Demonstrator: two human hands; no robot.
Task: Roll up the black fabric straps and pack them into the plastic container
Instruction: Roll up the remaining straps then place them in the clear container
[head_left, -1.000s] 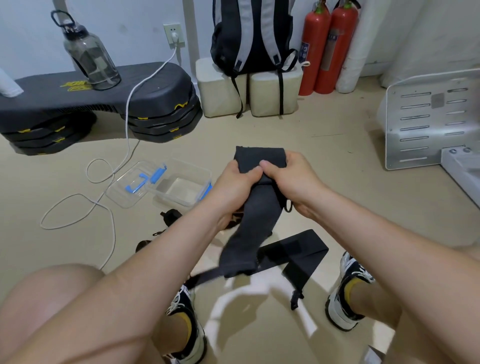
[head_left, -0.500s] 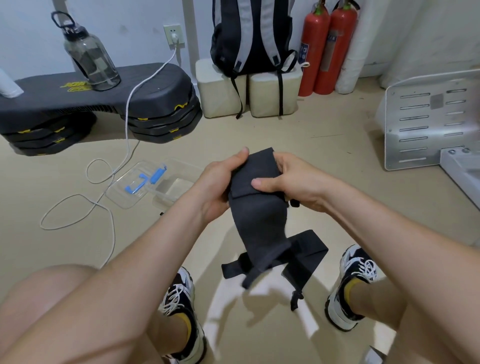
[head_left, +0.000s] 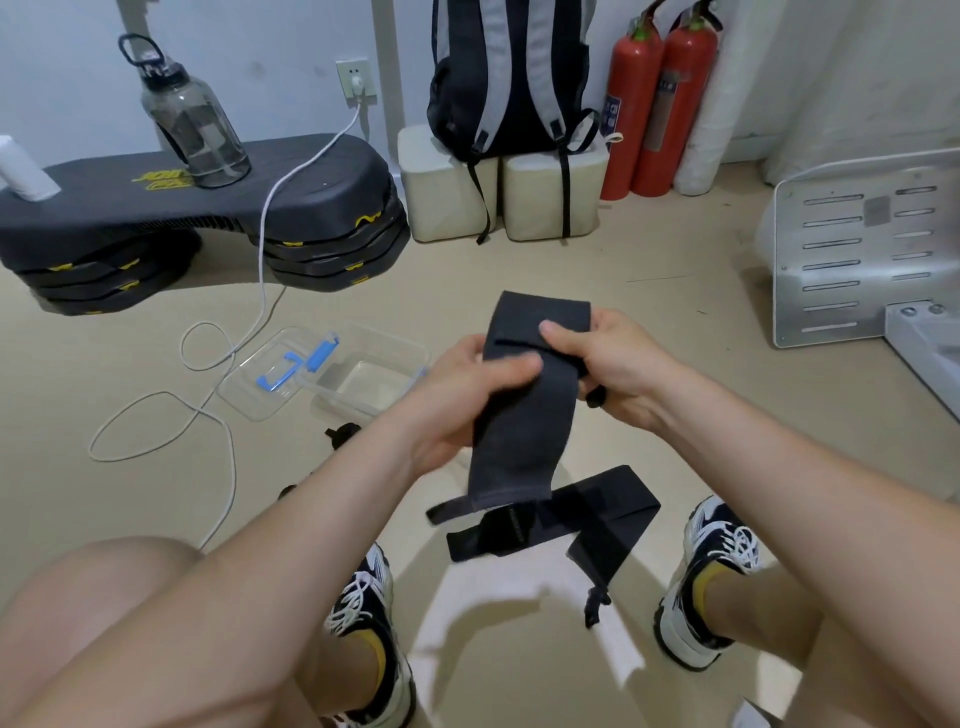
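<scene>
Strap (head_left: 524, 415) held up near plastic container (head_left: 363, 387): left hand (head_left: 457, 400) and right hand (head_left: 618, 364) each pinch its folded upper end, thumbs in front, lower end hanging.

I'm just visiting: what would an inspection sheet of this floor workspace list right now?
Surface: beige floor.
Job's things: held strap folded at top, hanging down; second strap lying on floor; plastic container open, lid beside it.
Clutter: water bottle on step platform.
Grippers: left hand and right hand both grip held strap.
Cables: white cable from wall socket, looping over floor.
Surroundings: backpack, fire extinguishers, metal panel.
</scene>
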